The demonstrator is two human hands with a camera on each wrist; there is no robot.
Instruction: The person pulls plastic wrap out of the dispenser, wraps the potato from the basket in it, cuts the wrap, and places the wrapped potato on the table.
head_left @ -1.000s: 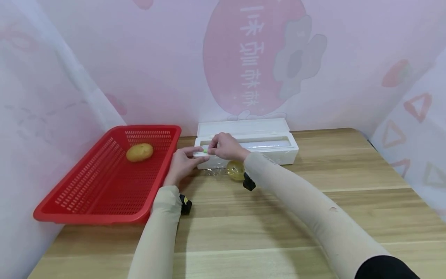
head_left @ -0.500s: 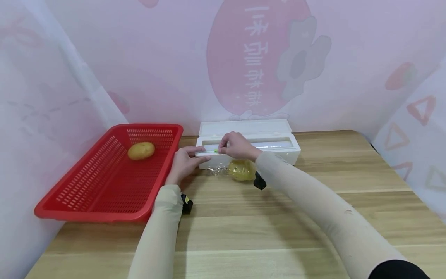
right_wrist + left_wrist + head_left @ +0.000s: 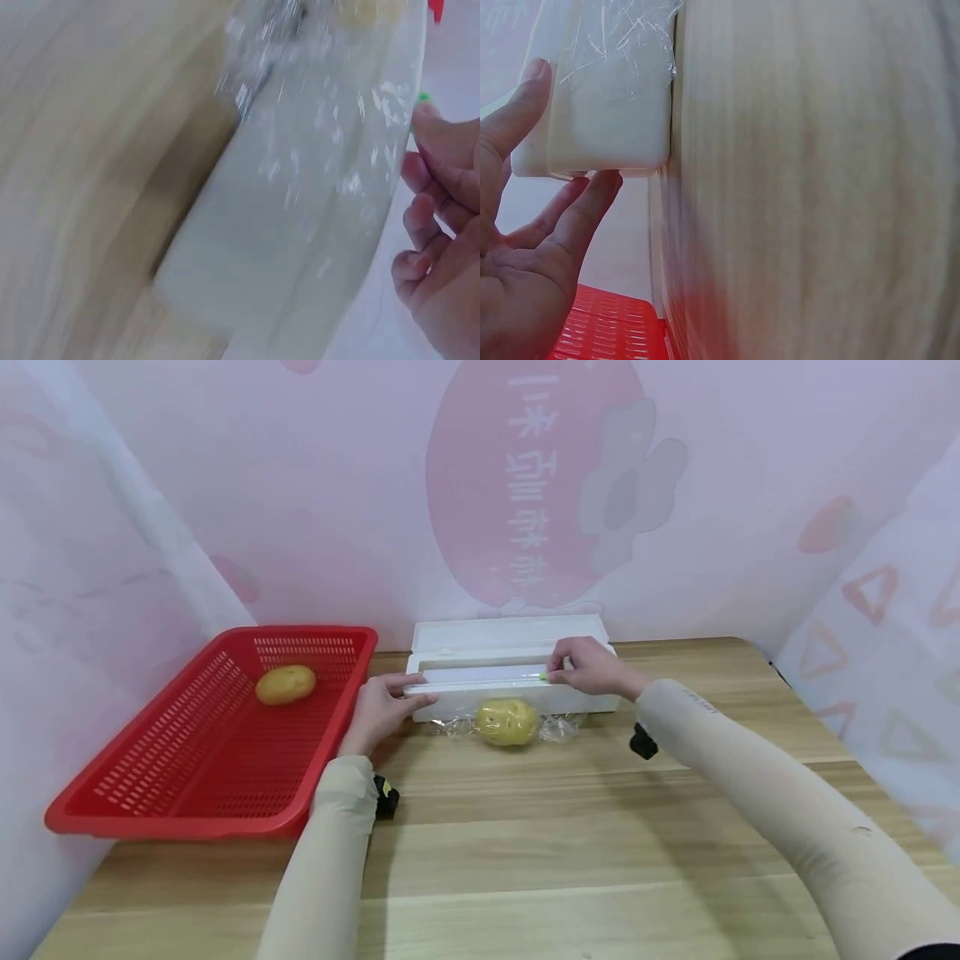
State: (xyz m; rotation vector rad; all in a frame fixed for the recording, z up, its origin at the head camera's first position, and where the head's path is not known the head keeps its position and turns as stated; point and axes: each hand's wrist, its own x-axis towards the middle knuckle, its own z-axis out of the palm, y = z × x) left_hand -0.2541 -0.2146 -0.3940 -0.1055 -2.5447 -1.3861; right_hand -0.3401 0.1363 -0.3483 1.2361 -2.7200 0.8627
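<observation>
A white cling film dispenser box (image 3: 457, 703) lies along the back of the table, its lid (image 3: 510, 632) raised and a roll (image 3: 468, 675) inside. My left hand (image 3: 373, 714) holds the box's left end, thumb on one side and fingertips against the end face (image 3: 615, 135). Toward the right end, my right hand (image 3: 596, 667) pinches a small green slider cutter (image 3: 543, 677) on the box's front edge. In front of the box sits a potato (image 3: 507, 723) covered by clear cling film (image 3: 562, 727), which also clings to the box front (image 3: 300, 172).
A red plastic basket (image 3: 300, 777) stands left of my left hand, with another potato (image 3: 286, 685) in it. A printed pink and white sheet (image 3: 337, 510) rises right behind the table (image 3: 487, 852).
My right hand has slid the green slider cutter rightward along the box from near its left end. The covered potato has come fully into view. My left hand stays on the box's end.
</observation>
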